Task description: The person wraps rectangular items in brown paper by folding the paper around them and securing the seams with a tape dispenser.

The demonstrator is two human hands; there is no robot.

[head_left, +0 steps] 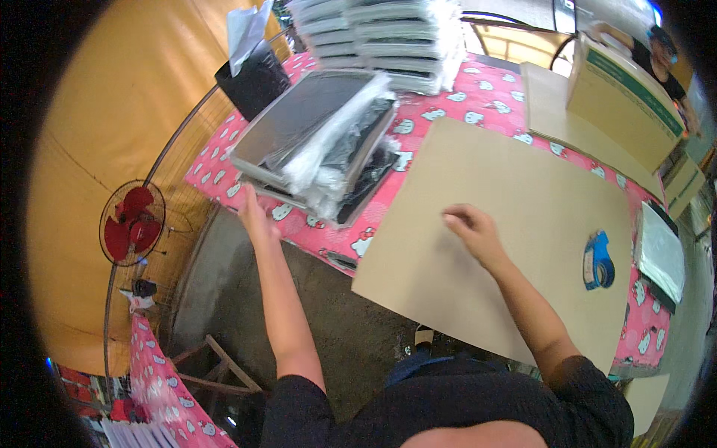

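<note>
My left hand (258,215) reaches to the near left corner of a pile of flat grey panels (310,112). Its fingers are stretched out against the pile's edge, and their tips are partly hidden there. Loose clear plastic wrap (328,160) lies bunched along the pile's right side. My right hand (476,233) is over a large flat cardboard sheet (523,187), its fingers curled in with nothing visible in them. On the right part of the sheet sits a blue tape dispenser (597,261) with a roll of tape.
A tall stack of plastic-wrapped panels (381,37) stands at the back of the pink patterned tablecloth (478,97). A black bin (254,78) is at the far left. Another person (657,63) stands by a cardboard box (624,97). A red-bladed fan (133,224) is left; a wrapped panel (661,250) lies right.
</note>
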